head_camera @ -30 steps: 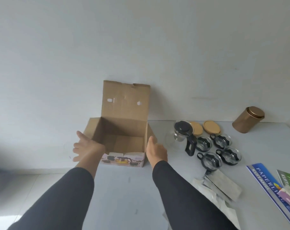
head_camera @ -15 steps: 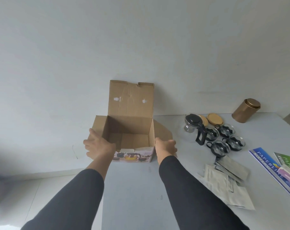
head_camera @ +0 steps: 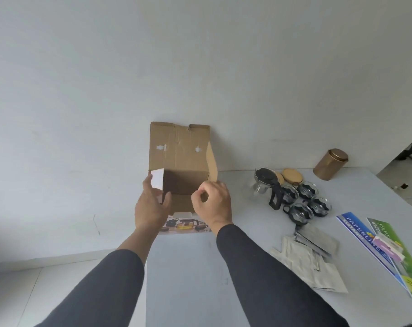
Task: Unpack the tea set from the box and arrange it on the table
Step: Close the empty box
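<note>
At table's left edge, open cardboard box (head_camera: pixel 180 161), interior shadowed, left hand (head_camera: pixel 150 204) holding side flap (head_camera: pixel 157 181), right hand (head_camera: pixel 213 202) curled, grasp unclear, teapot (head_camera: pixel 267 185) and glass cups (head_camera: pixel 304 201) grouped rightward, paper stack (head_camera: pixel 389 246) cropped.

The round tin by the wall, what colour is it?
The tin is a shiny copper-bronze colour, seen in the head view.

bare table (head_camera: pixel 188 279) before the box (head_camera: pixel 179 147); teapot (head_camera: pixel 266 185), cups (head_camera: pixel 301 204) and packets (head_camera: pixel 308 258) crowd the right
</note>
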{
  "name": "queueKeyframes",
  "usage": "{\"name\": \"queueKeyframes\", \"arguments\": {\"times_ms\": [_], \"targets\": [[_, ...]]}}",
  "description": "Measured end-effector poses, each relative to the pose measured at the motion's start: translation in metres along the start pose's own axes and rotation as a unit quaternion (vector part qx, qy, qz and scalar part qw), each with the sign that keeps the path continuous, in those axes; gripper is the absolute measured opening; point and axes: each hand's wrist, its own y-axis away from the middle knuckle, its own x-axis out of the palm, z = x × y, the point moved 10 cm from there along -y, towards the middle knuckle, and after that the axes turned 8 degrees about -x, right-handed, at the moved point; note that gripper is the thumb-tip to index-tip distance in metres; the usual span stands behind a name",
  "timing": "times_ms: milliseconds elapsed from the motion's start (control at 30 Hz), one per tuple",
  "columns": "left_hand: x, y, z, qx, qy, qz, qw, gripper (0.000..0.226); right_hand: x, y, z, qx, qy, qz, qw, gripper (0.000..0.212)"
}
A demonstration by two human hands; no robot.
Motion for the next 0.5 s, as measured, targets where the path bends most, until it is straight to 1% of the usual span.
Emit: {"name": "queueKeyframes", "arguments": {"times_ms": [67,133,200,267,300,367,433,467,500], "targets": [[0.008,0.002,-0.003,0.001,0.001,0.024,1.0,0.05,0.009,0.0,0.003,0.002,-0.012,0.068,0.998,0.033],[0.011,0.001,-0.001,-0.009,0.014,0.025,1.0,0.041,0.018,0.002,0.003,-0.008,-0.008,0.139,0.99,0.033],[0.011,-0.003,0.003,-0.029,0.023,0.016,0.999,0.037,0.03,0.005,0.005,-0.035,0.008,0.207,0.978,0.032],[0.008,-0.01,0.007,-0.038,0.013,-0.004,0.999,0.035,0.039,0.009,-0.001,-0.024,0.012,0.236,0.971,0.034],[0.006,-0.013,0.008,-0.043,-0.006,-0.014,0.999,0.035,0.041,0.01,-0.004,-0.018,0.019,0.239,0.971,0.029],[0.008,-0.02,0.012,-0.065,-0.052,-0.012,0.996,0.036,0.049,0.012,-0.013,-0.005,0.048,0.261,0.964,0.009],[0.019,-0.026,0.018,-0.082,-0.088,0.021,0.992,0.043,0.06,0.018,-0.026,0.017,0.065,0.306,0.95,0.022],[0.025,-0.028,0.019,-0.083,-0.104,0.036,0.99,0.049,0.062,0.019,-0.033,0.035,0.061,0.315,0.946,0.026],[0.031,-0.032,0.021,-0.084,-0.114,0.046,0.989,0.052,0.062,0.017,-0.039,0.047,0.053,0.309,0.949,0.027]]}}
